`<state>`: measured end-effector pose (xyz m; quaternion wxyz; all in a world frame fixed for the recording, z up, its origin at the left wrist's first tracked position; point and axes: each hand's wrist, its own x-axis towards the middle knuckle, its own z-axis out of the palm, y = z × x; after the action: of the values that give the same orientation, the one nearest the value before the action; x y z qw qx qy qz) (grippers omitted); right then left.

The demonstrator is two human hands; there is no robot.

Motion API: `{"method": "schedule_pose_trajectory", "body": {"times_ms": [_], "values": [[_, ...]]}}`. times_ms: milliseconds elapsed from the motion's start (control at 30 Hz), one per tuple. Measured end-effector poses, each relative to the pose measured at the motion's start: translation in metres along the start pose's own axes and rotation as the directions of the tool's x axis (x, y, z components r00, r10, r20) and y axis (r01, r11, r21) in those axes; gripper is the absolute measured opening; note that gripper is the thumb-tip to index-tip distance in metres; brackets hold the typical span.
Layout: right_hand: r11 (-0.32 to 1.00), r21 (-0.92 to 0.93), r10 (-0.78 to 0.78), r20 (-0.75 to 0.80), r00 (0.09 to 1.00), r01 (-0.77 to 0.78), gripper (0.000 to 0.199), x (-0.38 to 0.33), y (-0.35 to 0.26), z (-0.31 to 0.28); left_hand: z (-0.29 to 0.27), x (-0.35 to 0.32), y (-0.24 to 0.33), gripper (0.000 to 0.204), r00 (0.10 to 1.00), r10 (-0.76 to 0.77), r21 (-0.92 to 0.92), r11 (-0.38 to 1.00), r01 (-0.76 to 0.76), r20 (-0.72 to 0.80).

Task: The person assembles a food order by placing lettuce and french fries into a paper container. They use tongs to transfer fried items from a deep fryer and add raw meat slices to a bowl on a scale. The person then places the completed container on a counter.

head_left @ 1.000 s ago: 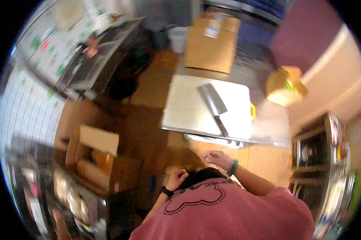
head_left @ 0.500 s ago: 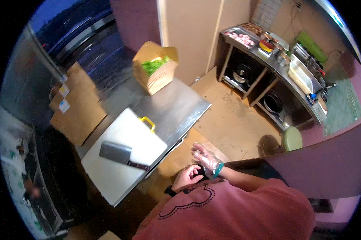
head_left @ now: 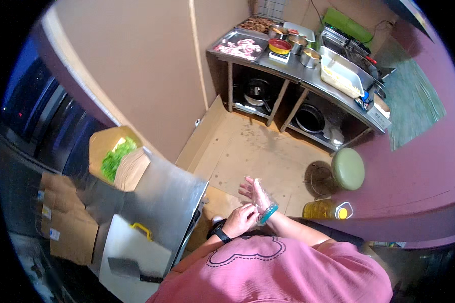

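My left hand [head_left: 240,220] is bare, with a black watch on its wrist. Its fingers are bent in a pinch at the edge of a clear plastic glove [head_left: 263,200], just below the right palm. The glove covers my right hand [head_left: 256,191], whose fingers stretch out with nothing in them. Round the right wrist sits a teal band [head_left: 269,213]. To the left, a cleaver [head_left: 124,267] with a dark handle lies on a white cutting board [head_left: 117,236] that has a yellow handle [head_left: 142,231].
A steel table [head_left: 179,184] at the left bears an open cardboard box [head_left: 132,174] of leafy greens [head_left: 118,160] and flattened cardboard [head_left: 73,230]. A far steel counter holds a tray [head_left: 222,44] of raw meat, pots and a white bin [head_left: 341,81]. A green stool [head_left: 348,168] stands right, near an oil jug [head_left: 318,208].
My view has swung to the right, so the table and board sit farther left and lower. My left hand has come up against the glove's cuff. The right hand's fingers stay extended.
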<state>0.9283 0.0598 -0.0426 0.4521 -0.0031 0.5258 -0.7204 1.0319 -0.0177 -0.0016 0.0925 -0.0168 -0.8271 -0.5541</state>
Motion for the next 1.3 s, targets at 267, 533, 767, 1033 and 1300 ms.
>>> {"method": "schedule_pose_trajectory", "body": {"times_ms": [267, 533, 767, 1033, 1300], "values": [[0.994, 0.106, -0.02, -0.184, 0.983, 0.04, 0.076, 0.093, -0.087, -0.047, -0.005, 0.145, -0.046, 0.012, 0.984, 0.071, 0.037, 0.996, -0.078, 0.161], [0.977, 0.001, -0.19, -0.434, 0.88, 0.211, 0.052, 0.161, -0.182, -0.137, 0.013, 0.303, -0.061, 0.013, 0.91, 0.199, -0.055, 0.98, -0.192, 0.363], [0.939, 0.009, -0.273, -0.59, 0.76, 0.345, 0.044, 0.191, -0.236, -0.234, 0.041, 0.415, -0.07, 0.014, 0.882, 0.201, -0.089, 0.98, -0.18, 0.426], [0.853, -0.191, -0.516, -0.45, 0.729, 0.486, 0.035, 0.247, -0.395, -0.327, 0.051, 0.578, -0.123, 0.016, 0.998, -0.055, 0.011, 0.998, 0.055, 0.006], [0.787, -0.261, -0.617, -0.324, 0.718, 0.559, 0.03, 0.323, -0.515, -0.39, 0.022, 0.693, -0.195, 0.013, 0.897, -0.061, 0.174, 0.973, 0.151, -0.438]]}}
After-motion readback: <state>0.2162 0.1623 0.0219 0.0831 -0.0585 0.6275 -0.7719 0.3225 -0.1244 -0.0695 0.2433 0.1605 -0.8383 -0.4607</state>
